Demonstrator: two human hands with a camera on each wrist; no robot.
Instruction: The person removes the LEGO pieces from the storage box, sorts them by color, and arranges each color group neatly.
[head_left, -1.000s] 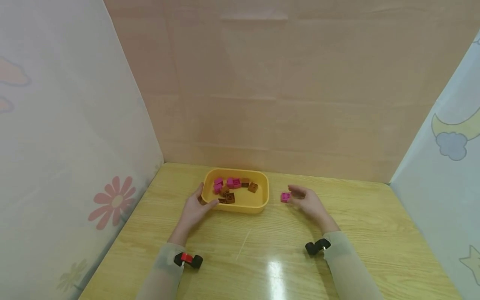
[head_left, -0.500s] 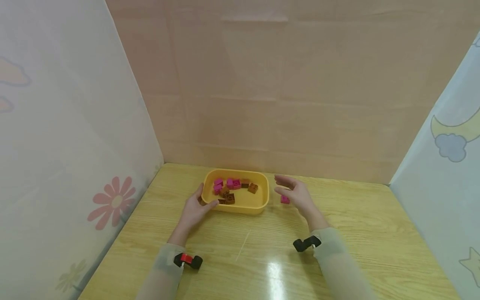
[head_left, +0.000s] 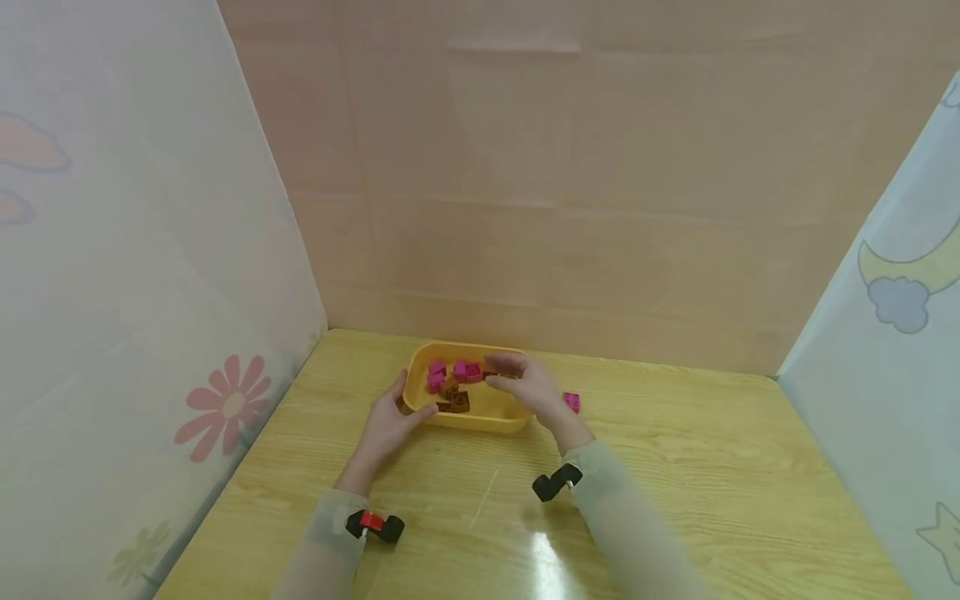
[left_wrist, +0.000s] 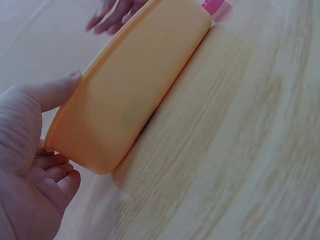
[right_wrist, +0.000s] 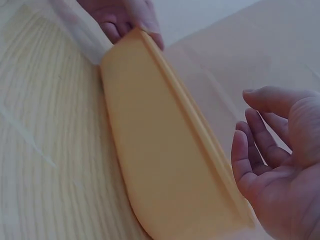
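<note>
A yellow plastic bin (head_left: 480, 422) stands on the table with pink and brown toy bricks inside. My left hand (head_left: 388, 425) grips its left end; in the left wrist view the thumb (left_wrist: 60, 90) lies at the rim and the fingers curl by the end wall. Above the bin's right part hovers my right hand (head_left: 528, 387), its fingers loosely bent and nothing seen between them in the right wrist view. Beneath it a brown brick (head_left: 490, 376) is partly hidden. Pink bricks (head_left: 471, 372) and brown bricks (head_left: 460, 402) lie in the left and middle part.
One pink brick (head_left: 572, 402) lies on the wooden table (head_left: 675, 467), just right of the bin. A beige wall covering (head_left: 562, 208) rises behind the table. Patterned white sheets (head_left: 150, 250) flank it on both sides.
My right hand has moved left, from beside the loose pink brick to above the bin. That brick stays on the table. My left hand keeps its grip on the bin.
</note>
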